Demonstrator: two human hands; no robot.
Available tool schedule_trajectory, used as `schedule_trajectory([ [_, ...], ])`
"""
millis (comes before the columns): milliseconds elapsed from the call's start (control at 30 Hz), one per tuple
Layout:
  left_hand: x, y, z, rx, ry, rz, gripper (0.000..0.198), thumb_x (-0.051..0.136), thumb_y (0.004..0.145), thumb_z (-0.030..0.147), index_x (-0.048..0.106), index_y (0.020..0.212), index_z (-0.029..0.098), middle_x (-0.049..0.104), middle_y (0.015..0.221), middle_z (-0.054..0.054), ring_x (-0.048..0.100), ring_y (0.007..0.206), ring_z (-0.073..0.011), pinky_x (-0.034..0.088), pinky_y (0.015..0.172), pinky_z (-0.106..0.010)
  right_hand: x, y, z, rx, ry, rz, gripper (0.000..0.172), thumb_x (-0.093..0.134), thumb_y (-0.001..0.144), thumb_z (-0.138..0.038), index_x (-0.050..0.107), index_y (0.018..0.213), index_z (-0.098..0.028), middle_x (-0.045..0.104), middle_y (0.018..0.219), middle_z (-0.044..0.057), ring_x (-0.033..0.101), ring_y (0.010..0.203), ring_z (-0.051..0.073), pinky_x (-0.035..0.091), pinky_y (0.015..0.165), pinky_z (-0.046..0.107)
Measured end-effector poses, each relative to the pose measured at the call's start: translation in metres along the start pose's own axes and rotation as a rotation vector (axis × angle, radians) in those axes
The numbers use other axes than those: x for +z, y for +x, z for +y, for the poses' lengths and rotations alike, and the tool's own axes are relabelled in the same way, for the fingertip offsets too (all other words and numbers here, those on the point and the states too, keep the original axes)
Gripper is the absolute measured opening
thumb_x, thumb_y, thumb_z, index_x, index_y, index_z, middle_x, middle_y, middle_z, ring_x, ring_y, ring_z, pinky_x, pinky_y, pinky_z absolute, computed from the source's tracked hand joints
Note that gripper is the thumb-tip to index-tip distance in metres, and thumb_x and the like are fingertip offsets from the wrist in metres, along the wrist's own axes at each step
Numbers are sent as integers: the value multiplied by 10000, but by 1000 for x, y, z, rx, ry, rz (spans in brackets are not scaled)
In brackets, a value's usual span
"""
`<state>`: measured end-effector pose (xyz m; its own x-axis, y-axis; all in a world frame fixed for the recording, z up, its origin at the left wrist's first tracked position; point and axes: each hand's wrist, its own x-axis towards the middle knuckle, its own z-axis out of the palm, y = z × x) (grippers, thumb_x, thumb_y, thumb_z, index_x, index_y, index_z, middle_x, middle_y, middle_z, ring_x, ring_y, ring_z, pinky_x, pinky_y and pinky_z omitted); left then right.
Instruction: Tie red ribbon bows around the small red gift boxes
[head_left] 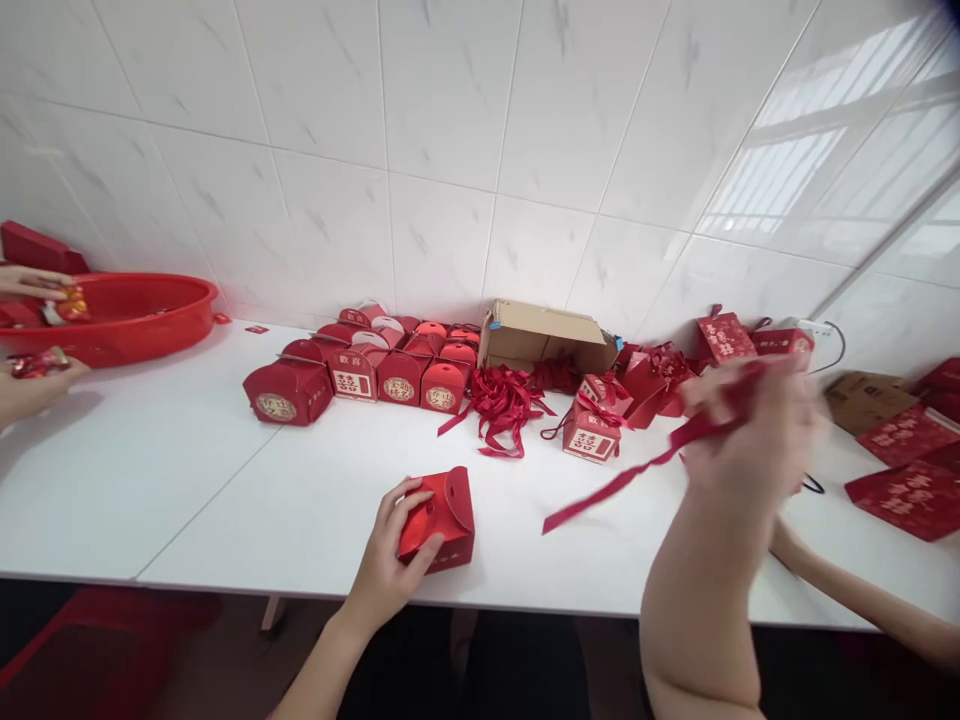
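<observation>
From my remote seat I take this for a small hand-packing workshop, though I can't rule out a room in a home. I see a long white table against a marbled tile wall (glossy enough to mirror a window), red gift boxes in rows, heaped ribbons, an open carton, and a co-worker's hands at the left end.

Blurred, covered, cropped
The bare right hand blurs around the flat red ribbon; the bare left hand covers part of the red cardboard box, its pale lettering too small to read; the left edge crops the red oval plastic basin; a co-worker's bare forearm disappears behind the person's right arm.
</observation>
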<state>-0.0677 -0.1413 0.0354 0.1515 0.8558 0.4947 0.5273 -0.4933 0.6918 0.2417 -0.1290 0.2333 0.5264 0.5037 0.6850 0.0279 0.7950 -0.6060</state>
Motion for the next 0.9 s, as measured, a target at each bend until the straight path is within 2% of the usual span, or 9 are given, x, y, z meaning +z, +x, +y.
schedule_trajectory([
  [67, 4, 5, 8, -6, -35, -36, 330, 517, 864, 276, 484, 1190, 240, 407, 1312, -107, 397, 1280, -265, 381, 1061, -459, 3, -47, 21, 282, -20, -148, 331, 586, 821, -491, 619, 693, -188, 467, 499, -49, 394, 409, 50, 294, 412, 214],
  [133, 6, 9, 15, -2, -61, -95, 317, 514, 865, 268, 505, 1180, 240, 402, 1324, -104, 389, 1291, -261, 378, 1067, -445, 3, -87, 39, 558, -147, -359, 396, 548, 826, -537, 650, 719, -170, 476, 480, -29, 420, 433, 74, 310, 405, 215],
  [167, 7, 11, 19, 3, -67, -126, 317, 513, 864, 261, 515, 1180, 241, 394, 1337, -104, 374, 1305, -264, 374, 1072, -444, 3, -103, 45, 661, -220, -457, 352, 597, 803, -505, 659, 732, -166, 521, 523, -16, 455, 473, 86, 350, 430, 220],
  [233, 6, 15, 25, 16, -57, -179, 334, 512, 858, 241, 526, 1192, 241, 377, 1369, -105, 323, 1341, -281, 360, 1082, -455, 1, -126, 53, 772, -291, -568, 305, 647, 768, -465, 673, 756, -162, 603, 624, 12, 513, 554, 112, 418, 498, 237],
  [367, 2, 26, 34, 35, 0, -245, 361, 513, 837, 211, 540, 1196, 239, 377, 1403, -96, 242, 1381, -304, 347, 1088, -488, 2, -139, 59, 818, -286, -651, 288, 631, 781, -442, 682, 789, -159, 653, 701, 33, 547, 620, 132, 456, 583, 258],
  [533, 4, 37, 42, 45, 36, -230, 292, 530, 818, 220, 590, 1103, 234, 447, 1353, -92, 323, 1341, -309, 391, 1057, -496, 7, -141, 68, 786, -286, -713, 283, 613, 792, -442, 683, 807, -168, 670, 747, 44, 574, 655, 151, 464, 599, 266],
  [767, 11, 40, 41, 49, 38, -208, 205, 502, 847, 234, 600, 1027, 230, 497, 1297, -91, 373, 1315, -273, 420, 1040, -459, 16, -148, 73, 784, -273, -720, 271, 593, 815, -413, 690, 827, -160, 682, 771, 48, 592, 684, 160, 471, 641, 275],
  [900, 12, 40, 39, 34, 36, -191, 197, 499, 849, 228, 606, 1014, 236, 510, 1282, -87, 402, 1295, -267, 435, 1028, -451, 12, -149, 72, 761, -315, -697, 280, 578, 830, -414, 693, 829, -158, 693, 796, 63, 606, 714, 175, 483, 669, 292],
])
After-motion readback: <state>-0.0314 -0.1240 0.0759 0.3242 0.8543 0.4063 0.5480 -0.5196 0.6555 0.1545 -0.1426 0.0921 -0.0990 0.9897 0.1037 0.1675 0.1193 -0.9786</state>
